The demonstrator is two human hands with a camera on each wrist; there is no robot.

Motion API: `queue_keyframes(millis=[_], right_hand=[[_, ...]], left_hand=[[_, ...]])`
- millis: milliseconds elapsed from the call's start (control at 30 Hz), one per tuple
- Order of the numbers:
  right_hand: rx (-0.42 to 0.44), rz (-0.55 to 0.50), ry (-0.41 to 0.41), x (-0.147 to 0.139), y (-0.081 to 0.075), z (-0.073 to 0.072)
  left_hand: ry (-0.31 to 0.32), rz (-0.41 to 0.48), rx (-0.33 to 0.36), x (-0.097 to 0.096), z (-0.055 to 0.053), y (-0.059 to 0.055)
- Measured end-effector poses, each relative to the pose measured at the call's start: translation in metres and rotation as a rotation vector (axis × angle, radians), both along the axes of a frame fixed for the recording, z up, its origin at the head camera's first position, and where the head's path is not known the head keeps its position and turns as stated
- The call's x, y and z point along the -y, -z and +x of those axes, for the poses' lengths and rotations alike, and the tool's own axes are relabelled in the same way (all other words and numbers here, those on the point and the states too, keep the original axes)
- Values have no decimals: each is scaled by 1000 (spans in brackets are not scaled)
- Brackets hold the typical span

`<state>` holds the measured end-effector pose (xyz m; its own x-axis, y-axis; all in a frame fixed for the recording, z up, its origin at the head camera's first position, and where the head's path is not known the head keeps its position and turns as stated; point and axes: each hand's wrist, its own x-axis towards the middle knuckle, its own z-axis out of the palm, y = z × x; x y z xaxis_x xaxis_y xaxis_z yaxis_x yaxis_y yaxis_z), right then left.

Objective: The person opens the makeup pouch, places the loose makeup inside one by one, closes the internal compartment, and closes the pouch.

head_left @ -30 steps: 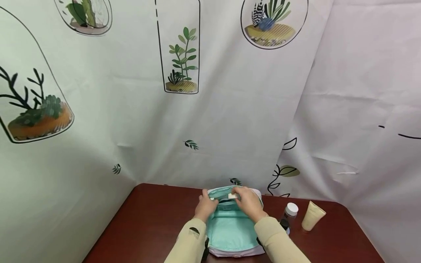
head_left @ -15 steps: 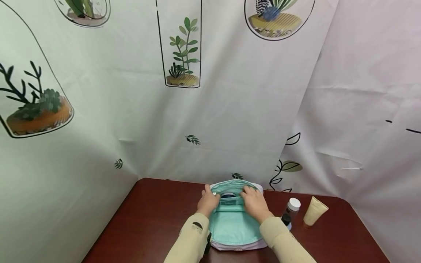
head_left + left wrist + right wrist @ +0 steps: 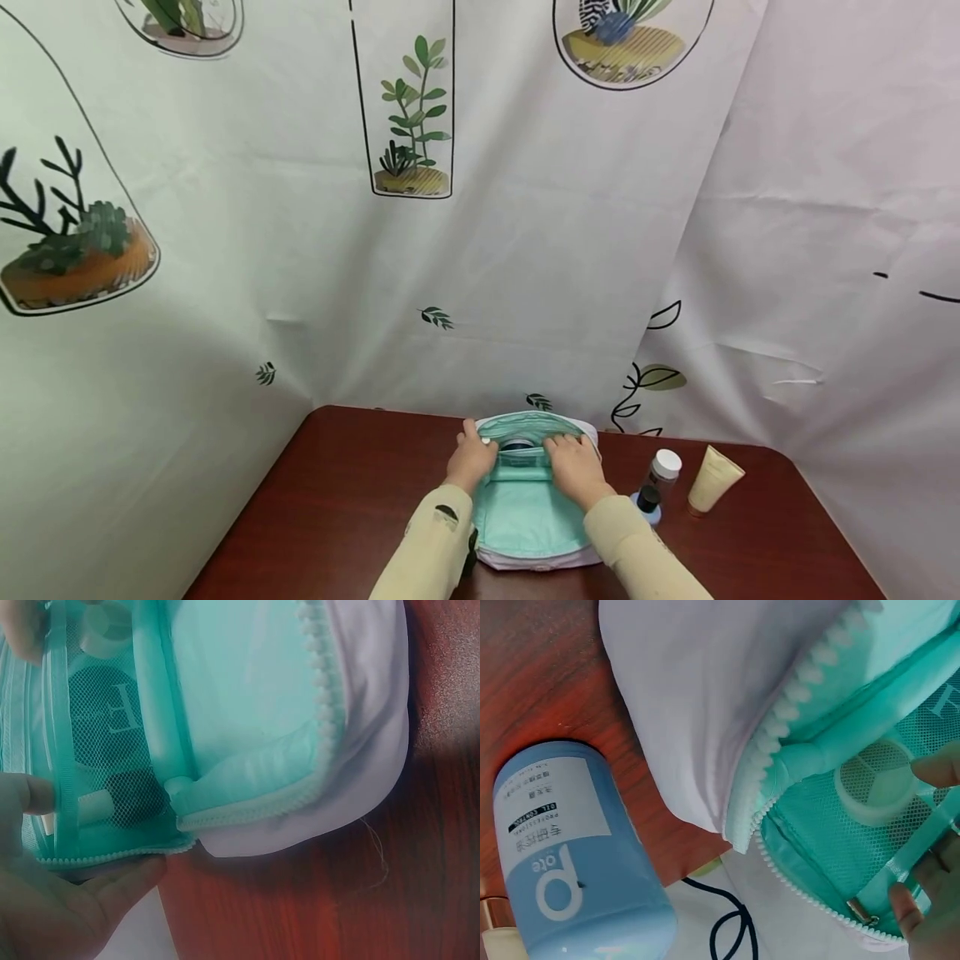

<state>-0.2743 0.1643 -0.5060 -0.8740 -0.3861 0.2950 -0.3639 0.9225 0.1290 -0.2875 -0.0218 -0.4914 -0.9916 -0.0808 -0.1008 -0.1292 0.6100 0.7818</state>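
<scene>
A toiletry bag (image 3: 536, 521) with turquoise lining lies unzipped on the table. My left hand (image 3: 471, 462) grips its left side, thumb at the mesh pocket (image 3: 161, 742) rim and fingers outside the zipper. My right hand (image 3: 576, 468) pinches the pocket's top band (image 3: 900, 862), thumb in front and fingers behind. Through the mesh show a dark round item (image 3: 109, 712) with a large pale letter, a small item with a white end (image 3: 95, 806) and dark body, and a round whitish item (image 3: 877, 784) near my right thumb.
Right of the bag stand a blue bottle (image 3: 585, 855) with a black cap, a clear bottle with a white cap (image 3: 666, 464), and a cream squeeze tube (image 3: 714, 481). The dark red table (image 3: 360, 500) meets a printed curtain (image 3: 525, 275) behind.
The small white item in my right hand has gone down into the bag's pocket, and that hand has moved to the pocket's band. My left hand keeps its grip on the bag's side.
</scene>
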Motion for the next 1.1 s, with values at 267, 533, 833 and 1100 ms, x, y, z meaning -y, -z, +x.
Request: queue_keyframes(millis=[267,533,833,1100], right_hand=[[-89,-244,-52,-5,-17,8],[-54,-377,109,-52,-72,10],[381,-363,337,-117,-89,26],[515,-418,369,-130,-71,31]], left_hand=[[12,7,4,2,1,1],[38,23,1,4,2,1],[69,35,31,10,-1,4],[123,83,50,12,-3,4]])
